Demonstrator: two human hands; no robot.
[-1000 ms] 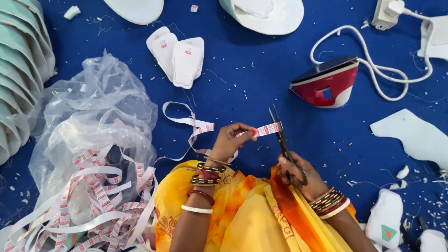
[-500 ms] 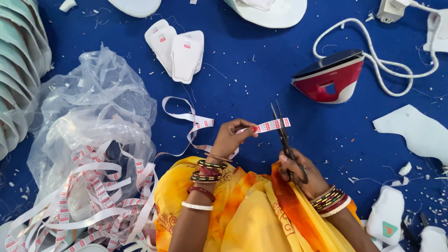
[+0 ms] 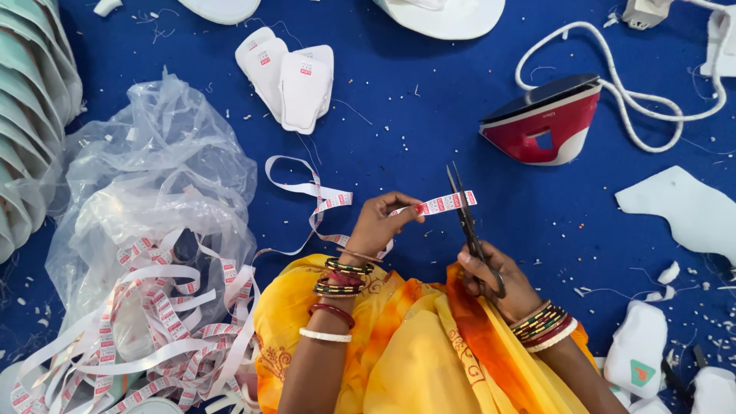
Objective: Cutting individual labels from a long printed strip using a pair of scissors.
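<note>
Left hand point(image 3: 379, 224) is pinching the label ribbon point(image 3: 445, 203) between thumb and fingertips, holding its free end out level toward three o'clock. Right hand point(image 3: 498, 284) is gripping the scissors point(image 3: 465, 218) by the loops, fingers closed through the handles; blades are pointing to twelve o'clock and appear nearly shut across the strip, though I cannot tell whether they are biting through.

Ribbon's long axis is running nine-to-three, blades crossing it at roughly a right angle, just beside the left fingertips on their three o'clock side. A short printed tab is sticking out past the blades. The rest of the ribbon is trailing off at nine o'clock toward the clear plastic bag point(image 3: 153, 176) and the tangled strip pile point(image 3: 153, 330). A red iron point(image 3: 548, 123) is sitting at one o'clock, well apart, on the blue floor point(image 3: 399, 130).
</note>
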